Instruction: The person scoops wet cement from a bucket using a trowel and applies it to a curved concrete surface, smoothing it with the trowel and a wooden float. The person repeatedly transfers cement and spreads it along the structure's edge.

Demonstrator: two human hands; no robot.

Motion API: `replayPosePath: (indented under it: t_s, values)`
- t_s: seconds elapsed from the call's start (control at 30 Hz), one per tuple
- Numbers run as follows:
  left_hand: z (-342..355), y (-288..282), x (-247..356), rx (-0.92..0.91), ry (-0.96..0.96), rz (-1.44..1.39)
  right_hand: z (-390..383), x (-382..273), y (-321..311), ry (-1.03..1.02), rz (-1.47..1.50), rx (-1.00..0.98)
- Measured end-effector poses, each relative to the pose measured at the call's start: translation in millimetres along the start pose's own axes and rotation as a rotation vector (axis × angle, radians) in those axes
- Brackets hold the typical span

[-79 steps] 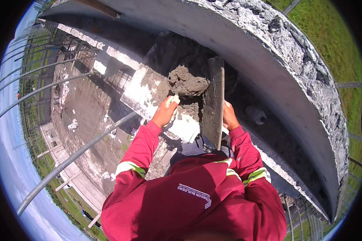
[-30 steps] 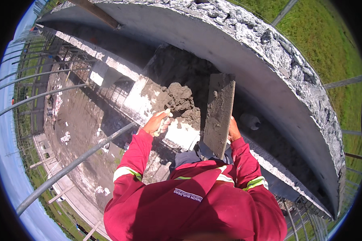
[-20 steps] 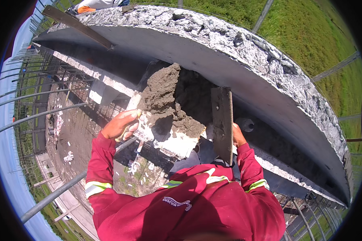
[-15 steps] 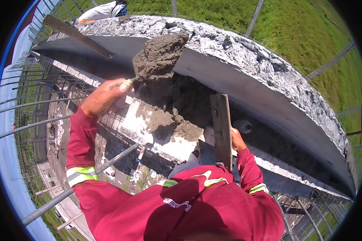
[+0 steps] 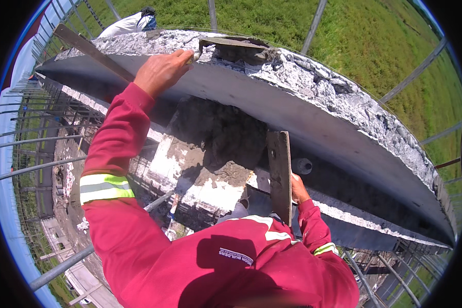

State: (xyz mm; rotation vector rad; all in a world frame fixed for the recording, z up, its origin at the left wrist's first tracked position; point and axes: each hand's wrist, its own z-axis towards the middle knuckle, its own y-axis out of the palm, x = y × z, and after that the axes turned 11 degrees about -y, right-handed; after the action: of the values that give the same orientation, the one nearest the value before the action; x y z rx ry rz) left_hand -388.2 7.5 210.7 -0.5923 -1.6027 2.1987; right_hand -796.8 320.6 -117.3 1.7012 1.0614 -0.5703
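Note:
My left hand [image 5: 164,71] is closed around the handle of a trowel [image 5: 231,42], reaching out over the far wall. The trowel's blade lies over the wall's rough top, with wet grey mortar [image 5: 246,53] under and beside it. Near my body, my right hand [image 5: 299,189] grips the edge of an upright-looking wooden board [image 5: 280,174]; its fingers are mostly hidden behind the wood. A heap of wet mortar [image 5: 226,128] lies in shade between my arms, spreading onto a pale, mortar-smeared board [image 5: 161,156].
The curved concrete wall [image 5: 344,95] arcs across the view, with a deep channel inside it. A second wooden board [image 5: 90,51] crosses at upper left. A pale bottle-like object [image 5: 302,166] sits in the channel. Scaffold pipes [image 5: 154,203] surround me; another person [image 5: 131,24] is beyond the wall.
My left hand has moved up and away with the mortar-loaded trowel, and the blade has turned over onto the wall top. My right hand stays at the wooden board.

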Motion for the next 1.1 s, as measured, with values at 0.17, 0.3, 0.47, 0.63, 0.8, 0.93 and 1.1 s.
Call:
replayPosePath:
  t_s: [0.17,0.3,0.47,0.63,0.8,0.93,1.1]
  values:
    - [0.9,-37.0,-1.1,0.075,-0.15,-0.073,21.5,0.5,7.7,-0.024,-0.102,0.008]
    - [23.8,-64.8,12.7,-0.531,-0.59,-0.711,29.1,4.3,15.9,-0.011,-0.046,0.025]
    - [56.2,-53.9,57.8,-0.739,-0.395,-0.654,26.9,3.4,23.3,-0.035,0.027,-0.02]
    - [57.7,-43.5,27.4,-0.69,-0.444,-0.45,24.8,0.6,11.6,-0.008,-0.013,-0.061]
    - [40.1,-41.0,-18.8,-0.733,-0.694,-0.651,20.0,0.0,-3.3,-0.033,0.022,-0.054]
    - [34.4,-41.1,16.3,-0.746,-0.79,-0.899,19.0,-0.3,-1.1,-0.029,0.061,-0.046]
    - [27.0,-44.7,74.7,-0.74,-0.454,-0.628,34.7,-1.0,6.7,-0.008,0.054,-0.09]
